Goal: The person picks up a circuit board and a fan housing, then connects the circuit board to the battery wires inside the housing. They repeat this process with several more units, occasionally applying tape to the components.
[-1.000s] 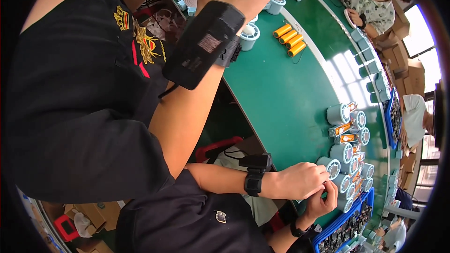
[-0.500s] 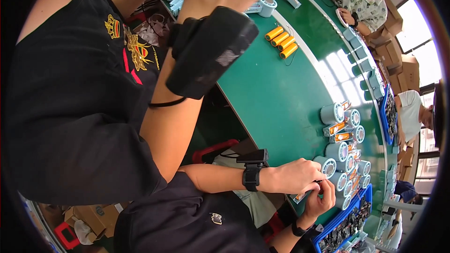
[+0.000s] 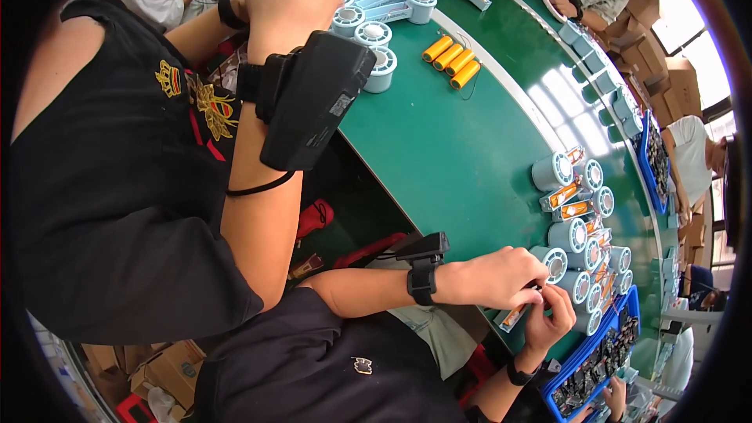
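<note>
My left hand (image 3: pixel 497 278) is at the table's edge, lower right, its fingers closed and tips bent down. Just beside it my right hand (image 3: pixel 551 321) has thumb and fingers pinched together, and the fingertips of both hands meet. Something small and dark shows between them, too covered to name. Under and beside the hands lies an open fan handle (image 3: pixel 513 318) with an orange cell in it. A light-blue handheld fan head (image 3: pixel 554 265) touches the fingers' far side. More fan bodies (image 3: pixel 578 235) with exposed orange cells crowd behind. Both my wrists wear black straps.
Close on my left, a co-worker's raised forearm (image 3: pixel 262 211) bears a black box (image 3: pixel 321 102). A blue tray (image 3: pixel 635 305) of dark parts stands right of my hands, a stranger's hand (image 3: pixel 616 399) near it. Orange cells (image 3: pixel 449 58) and fans (image 3: pixel 380 70) lie farther up the green table.
The view has shifted a little. The co-worker's raised arm has moved left, uncovering more fans at the top. My hands stay together at the same spot, with slight finger movement.
</note>
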### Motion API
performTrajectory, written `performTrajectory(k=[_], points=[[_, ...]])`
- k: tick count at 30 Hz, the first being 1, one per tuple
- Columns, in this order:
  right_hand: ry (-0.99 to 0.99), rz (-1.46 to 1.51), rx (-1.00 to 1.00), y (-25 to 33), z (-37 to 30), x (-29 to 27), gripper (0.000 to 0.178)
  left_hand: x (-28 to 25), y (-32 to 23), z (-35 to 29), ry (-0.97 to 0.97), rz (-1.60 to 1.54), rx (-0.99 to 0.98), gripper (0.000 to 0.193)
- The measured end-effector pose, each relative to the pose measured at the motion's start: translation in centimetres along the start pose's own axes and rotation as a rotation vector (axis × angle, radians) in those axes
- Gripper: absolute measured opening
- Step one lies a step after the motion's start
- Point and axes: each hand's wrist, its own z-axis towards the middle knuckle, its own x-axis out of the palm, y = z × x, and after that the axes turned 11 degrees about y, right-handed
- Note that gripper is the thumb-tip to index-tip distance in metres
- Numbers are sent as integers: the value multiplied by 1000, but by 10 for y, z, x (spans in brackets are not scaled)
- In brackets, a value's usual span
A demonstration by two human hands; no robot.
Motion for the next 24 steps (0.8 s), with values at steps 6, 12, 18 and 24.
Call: performTrajectory(k=[6, 12, 18, 24], points=[[33, 103, 70, 3, 3, -3, 12, -11, 4, 4, 104, -130, -4, 26], [-4, 166, 179, 7, 8, -1, 16, -9, 6, 5, 153, -178, -22, 25], [-39, 192, 153, -4, 1, 2, 18, 0, 6, 6, 112, -184, -33, 25], [-30, 102, 179, -5, -1, 1, 23, 5, 1, -3, 119, -160, -89, 26]])
